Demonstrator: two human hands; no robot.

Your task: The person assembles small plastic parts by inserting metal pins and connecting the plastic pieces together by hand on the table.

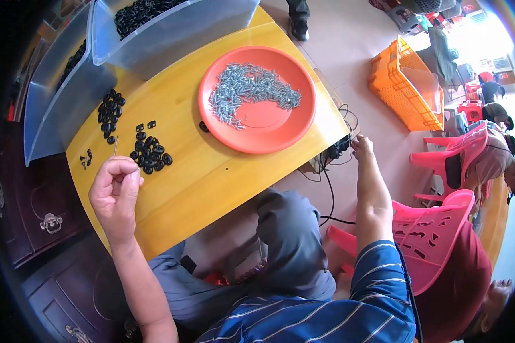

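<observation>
My left hand (117, 191) is raised over the near left part of the yellow table, thumb and fingers closed in a pinch. A thin metal rod (116, 146) sticks up from it. Just beyond that hand lies a pile of small black oval parts with holes (150, 155). More black parts (110, 114) form a second cluster farther left, and a few dark screws (86, 159) lie near the left edge. My right hand (362, 147) is stretched out past the table's right corner, beside a tangle of black cables (339, 147); its fingers look loosely apart.
A red plate of silvery screws (257, 146) rests on the yellow table (212, 171). Translucent bins (154, 60) of black parts stand at the far left. An orange crate (403, 91) is on the floor. Pink chairs (435, 228) with seated people are to the right.
</observation>
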